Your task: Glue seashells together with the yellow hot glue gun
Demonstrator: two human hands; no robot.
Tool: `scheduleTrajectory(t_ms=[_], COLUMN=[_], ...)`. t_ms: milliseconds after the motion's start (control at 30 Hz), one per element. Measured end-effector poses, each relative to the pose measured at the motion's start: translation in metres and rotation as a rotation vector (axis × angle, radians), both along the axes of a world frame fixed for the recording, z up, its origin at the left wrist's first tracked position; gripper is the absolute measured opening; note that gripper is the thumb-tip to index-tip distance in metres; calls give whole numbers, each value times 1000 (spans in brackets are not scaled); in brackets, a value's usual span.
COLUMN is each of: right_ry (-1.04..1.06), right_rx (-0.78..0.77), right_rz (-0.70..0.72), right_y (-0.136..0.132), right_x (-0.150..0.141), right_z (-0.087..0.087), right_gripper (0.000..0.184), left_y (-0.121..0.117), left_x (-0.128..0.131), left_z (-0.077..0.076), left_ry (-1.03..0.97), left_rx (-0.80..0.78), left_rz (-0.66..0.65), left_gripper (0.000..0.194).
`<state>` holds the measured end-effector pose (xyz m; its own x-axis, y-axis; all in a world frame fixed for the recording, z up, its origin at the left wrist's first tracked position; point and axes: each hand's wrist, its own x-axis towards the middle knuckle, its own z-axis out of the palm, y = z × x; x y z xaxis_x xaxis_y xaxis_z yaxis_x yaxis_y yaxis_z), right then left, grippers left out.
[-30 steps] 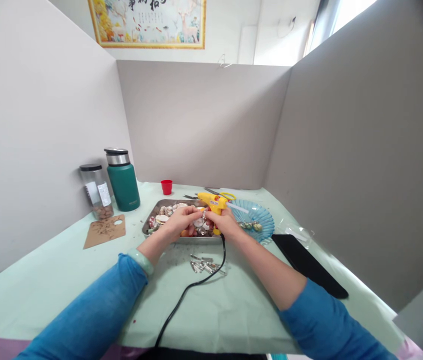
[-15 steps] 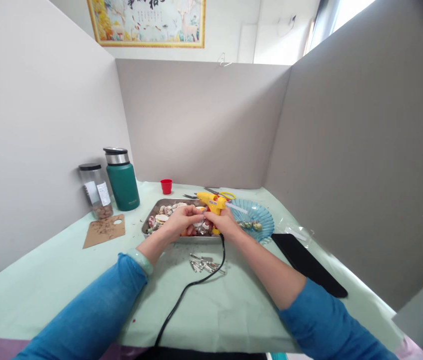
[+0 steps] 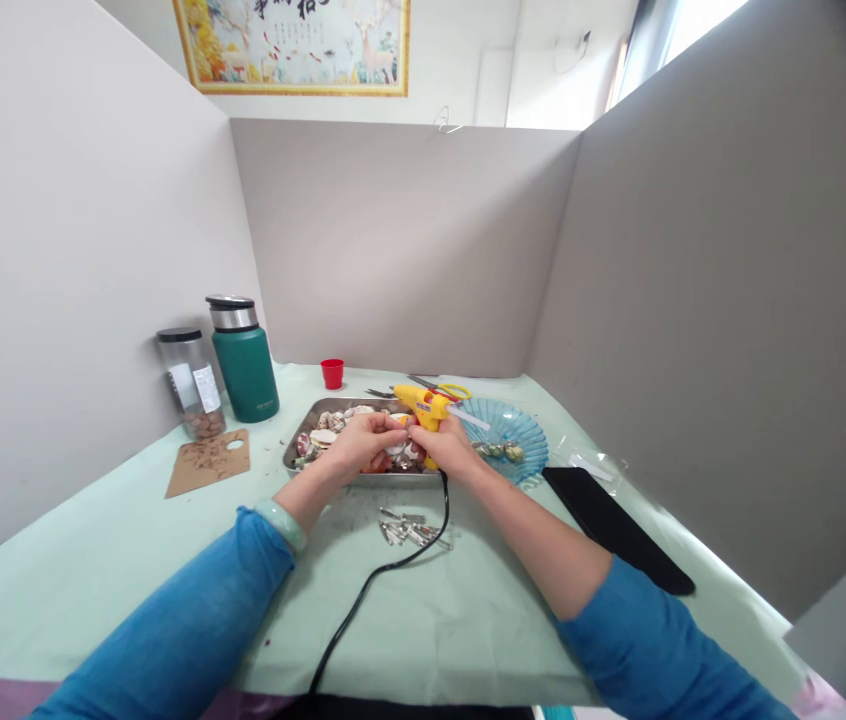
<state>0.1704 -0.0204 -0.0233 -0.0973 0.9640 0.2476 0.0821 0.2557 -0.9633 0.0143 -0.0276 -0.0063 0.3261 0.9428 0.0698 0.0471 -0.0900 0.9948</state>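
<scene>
A yellow hot glue gun [image 3: 423, 404] is in my right hand [image 3: 454, 448], which closes round its handle. The nozzle points left, and a clear glue stick juts out of the back. The thumb and forefinger of this hand meet the fingertips of my left hand [image 3: 359, 442]. My left fingers are pinched together on something too small to make out. Both hands are above the near side of a metal tray [image 3: 363, 481] full of seashells [image 3: 324, 437]. A black cord [image 3: 374, 575] runs from the gun's handle toward the near table edge.
Metal clips [image 3: 408, 528] lie before the tray. A blue plate [image 3: 535, 435] with small shells, scissors [image 3: 454, 391] and a red cup [image 3: 332, 374] are around it. At left stand a green bottle [image 3: 245, 370] and jar [image 3: 190, 385], by a cardboard piece [image 3: 205, 465]; a black strip [image 3: 610, 530] lies right.
Hardly anything differs. My fingertips and the glue gun have shifted very slightly; both hands stay together over the tray.
</scene>
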Motion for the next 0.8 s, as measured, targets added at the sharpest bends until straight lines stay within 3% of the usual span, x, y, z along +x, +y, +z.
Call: scheduleTrajectory(t_ms=[267,567,800], right_ry=[79,104,68], right_rx=[2,44,35], right_rz=[-2,-18,48], right_y=[5,1,-2], right_x=[-1,1,3], right_z=[-4,-2,0], right_gripper=[10,16,15], left_y=[4,0,0], left_x=[-3,-3,-2], left_z=[-5,1,1], left_ry=[-16,-59,43], left_rx=[0,-77,-57], left_rz=[-38,-33,-66], left_gripper=[26,26,23])
